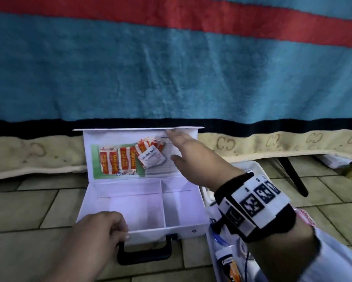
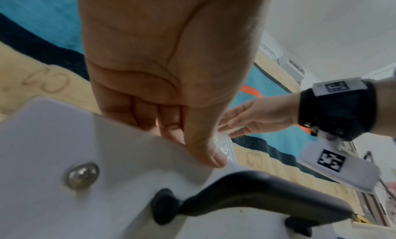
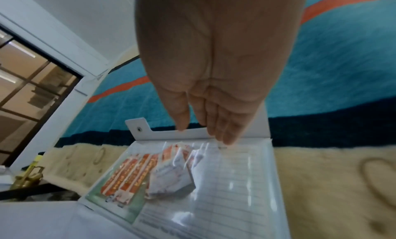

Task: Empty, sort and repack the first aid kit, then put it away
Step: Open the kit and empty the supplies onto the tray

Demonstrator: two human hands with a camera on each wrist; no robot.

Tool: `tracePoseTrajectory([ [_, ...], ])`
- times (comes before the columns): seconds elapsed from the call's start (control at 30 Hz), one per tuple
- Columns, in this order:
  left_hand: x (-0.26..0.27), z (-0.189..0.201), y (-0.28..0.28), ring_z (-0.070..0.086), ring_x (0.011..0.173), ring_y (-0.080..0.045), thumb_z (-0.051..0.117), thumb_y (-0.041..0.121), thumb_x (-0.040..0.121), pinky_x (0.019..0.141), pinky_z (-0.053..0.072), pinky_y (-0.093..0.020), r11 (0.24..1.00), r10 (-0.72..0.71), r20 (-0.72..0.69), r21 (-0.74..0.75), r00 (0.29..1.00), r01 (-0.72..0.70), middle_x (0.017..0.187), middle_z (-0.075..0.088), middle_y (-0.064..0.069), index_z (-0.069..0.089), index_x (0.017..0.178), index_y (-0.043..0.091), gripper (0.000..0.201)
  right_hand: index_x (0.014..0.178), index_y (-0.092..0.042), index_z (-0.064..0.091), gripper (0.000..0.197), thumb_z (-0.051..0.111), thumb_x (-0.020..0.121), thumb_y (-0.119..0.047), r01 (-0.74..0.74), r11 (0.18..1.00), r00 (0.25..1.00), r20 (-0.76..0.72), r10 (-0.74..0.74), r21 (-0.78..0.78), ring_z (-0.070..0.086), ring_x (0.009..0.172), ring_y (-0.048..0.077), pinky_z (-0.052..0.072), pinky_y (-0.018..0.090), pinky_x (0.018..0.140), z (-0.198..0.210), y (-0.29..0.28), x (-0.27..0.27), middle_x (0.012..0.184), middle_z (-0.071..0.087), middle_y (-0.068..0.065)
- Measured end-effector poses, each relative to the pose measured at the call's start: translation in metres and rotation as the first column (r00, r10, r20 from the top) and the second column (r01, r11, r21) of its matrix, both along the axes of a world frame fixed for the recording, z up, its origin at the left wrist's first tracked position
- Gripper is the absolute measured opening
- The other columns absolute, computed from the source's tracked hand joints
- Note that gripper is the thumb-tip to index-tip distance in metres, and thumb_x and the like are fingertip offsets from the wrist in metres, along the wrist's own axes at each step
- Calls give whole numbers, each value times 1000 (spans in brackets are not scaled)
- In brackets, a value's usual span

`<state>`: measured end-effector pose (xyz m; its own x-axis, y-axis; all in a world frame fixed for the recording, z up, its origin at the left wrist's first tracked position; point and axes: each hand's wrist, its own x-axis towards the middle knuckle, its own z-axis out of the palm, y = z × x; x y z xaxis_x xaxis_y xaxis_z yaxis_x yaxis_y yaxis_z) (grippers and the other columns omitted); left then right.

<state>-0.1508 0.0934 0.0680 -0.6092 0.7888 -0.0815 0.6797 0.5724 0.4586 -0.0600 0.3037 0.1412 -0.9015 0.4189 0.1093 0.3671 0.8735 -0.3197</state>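
The white first aid kit [image 1: 183,231] stands open on the tiled floor, its divided base empty. Its lid [image 1: 89,139] is upright against the bed. A clear pocket inside the lid holds orange-and-white plaster packets [image 1: 118,161] and an Alcohol Pad sachet [image 1: 151,157]; the right wrist view shows the packets [image 3: 128,175] and the sachet [image 3: 171,178] too. My left hand [image 1: 122,231] grips the base's front rim above the black handle [image 1: 144,255], thumb outside the wall [image 2: 53,141]. My right hand [image 1: 171,144] reaches with straight fingers to the lid's top edge, fingertips [image 3: 225,139] at the pocket's mouth.
A white tray [image 1: 248,165] with several supplies, among them an orange-labelled container [image 1: 230,265], sits right of the kit under my right forearm. A blue and red blanket [image 1: 171,78] and a cream one [image 1: 293,143] hang behind. A black leg [image 1: 295,176] stands at right.
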Motion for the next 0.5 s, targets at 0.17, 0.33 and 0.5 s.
tracePoseTrajectory([
  [0.17, -2, 0, 2, 55, 71, 2, 70, 37, 77, 58, 37, -11, 1000, 3, 15, -8, 1000, -3, 71, 64, 14, 57, 59, 33, 22, 121, -18, 60, 39, 49, 88, -2, 14, 995, 999, -42, -10, 102, 57, 111, 23, 46, 31, 95, -2, 5, -39, 119, 59, 7],
  [0.33, -8, 0, 1, 55, 73, 4, 69, 40, 76, 60, 39, -10, 1000, -8, 14, -2, 1000, 8, 70, 64, 19, 62, 67, 33, 14, 112, -17, 63, 30, 68, 83, -23, 97, 994, 995, -28, -96, 51, 58, 106, 23, 47, 32, 91, 10, 5, -55, 115, 61, 6],
  [0.5, -10, 2, 3, 50, 74, 1, 65, 42, 79, 60, 36, -9, 999, -46, -12, -3, 999, 46, 70, 59, 17, 58, 69, 33, 16, 116, -24, 55, 44, 74, 77, -27, 32, 986, 993, 106, -50, 162, 59, 100, 22, 47, 30, 77, 19, -4, -61, 109, 64, 0],
])
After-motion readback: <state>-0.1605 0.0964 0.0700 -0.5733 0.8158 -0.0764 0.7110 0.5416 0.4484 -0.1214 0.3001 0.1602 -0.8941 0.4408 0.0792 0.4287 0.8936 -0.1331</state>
